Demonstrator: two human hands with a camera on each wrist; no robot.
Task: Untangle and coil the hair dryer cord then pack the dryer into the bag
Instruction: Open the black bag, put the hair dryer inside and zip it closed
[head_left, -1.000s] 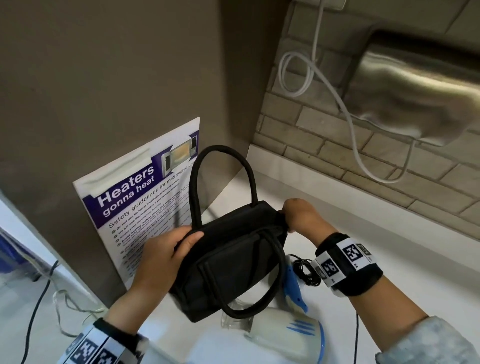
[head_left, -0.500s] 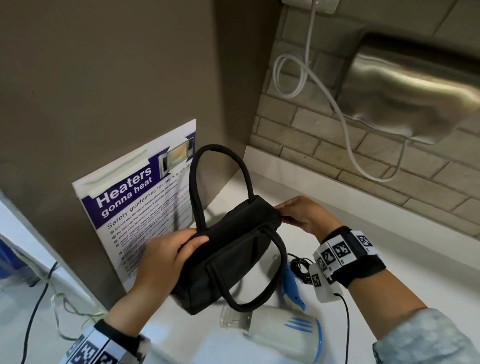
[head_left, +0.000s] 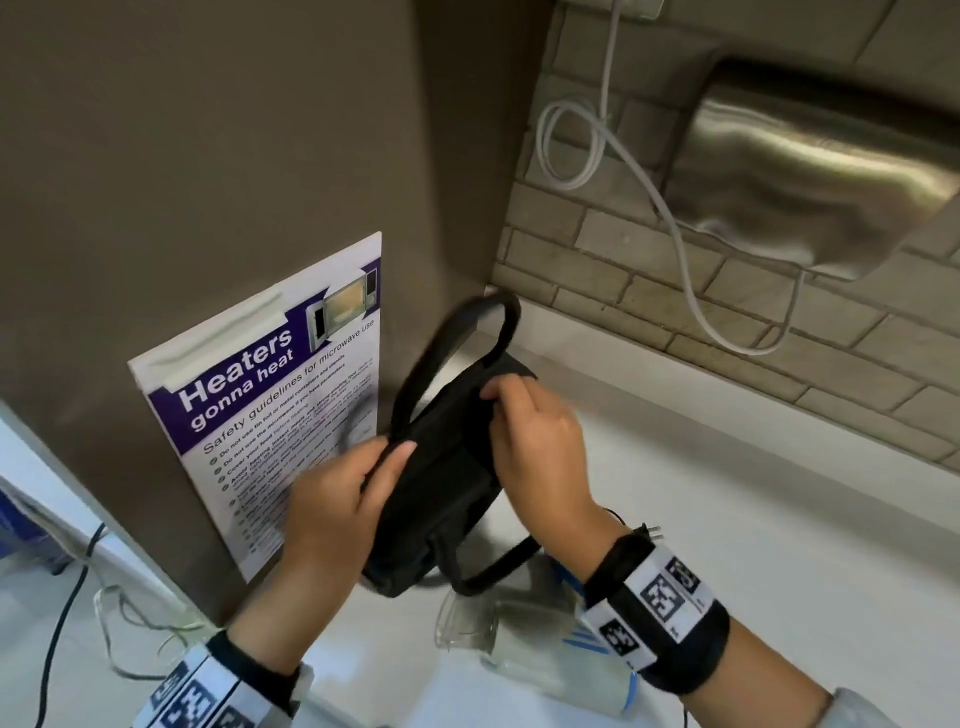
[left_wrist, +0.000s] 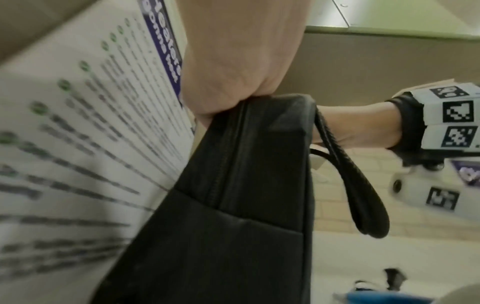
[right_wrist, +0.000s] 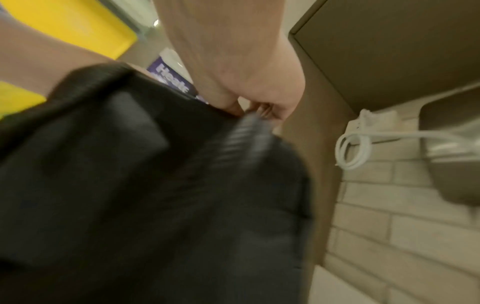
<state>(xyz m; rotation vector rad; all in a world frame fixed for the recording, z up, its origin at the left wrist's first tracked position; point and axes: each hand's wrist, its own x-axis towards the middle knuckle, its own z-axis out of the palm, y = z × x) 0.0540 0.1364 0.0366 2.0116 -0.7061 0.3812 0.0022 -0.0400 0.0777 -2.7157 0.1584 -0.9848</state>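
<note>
White counter (head_left: 727, 519), brick wall behind. Bag (head_left: 447, 483) gripped above dryer (head_left: 524, 654): left hand (head_left: 337, 499) at near end, right hand (head_left: 540, 447) pinching top edge.

I see a microwave safety poster (head_left: 270, 395) taped to a brown panel (head_left: 234, 156), a steel wall dryer (head_left: 810, 176) on the brick wall (head_left: 623, 270) with its white cable (head_left: 571, 140) looped beside it.

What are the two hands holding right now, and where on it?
Both grip the black bag: left hand at its near top edge, right hand pinching the top at the far end.
</note>
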